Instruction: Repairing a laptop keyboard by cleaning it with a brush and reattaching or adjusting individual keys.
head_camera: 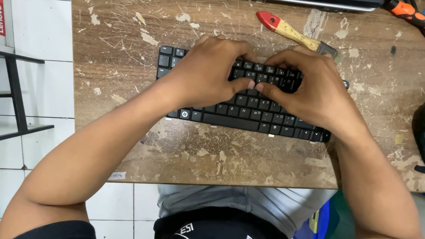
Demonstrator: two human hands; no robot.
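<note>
Both forearms are reaching over the worn tabletop [118, 142]. Left hand [206, 75] and right hand [312, 87] are lying half-curled on the black keyboard [243, 118], thumbs pressing the middle keys, gripping nothing. Uneven pressing could snap a key, I think.

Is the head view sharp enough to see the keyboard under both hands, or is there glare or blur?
Head view: evenly lit and sharp, no glare; left hand and right hand cover much of the black keyboard, casting only soft shadows; the table bows slightly toward the edges.
</note>
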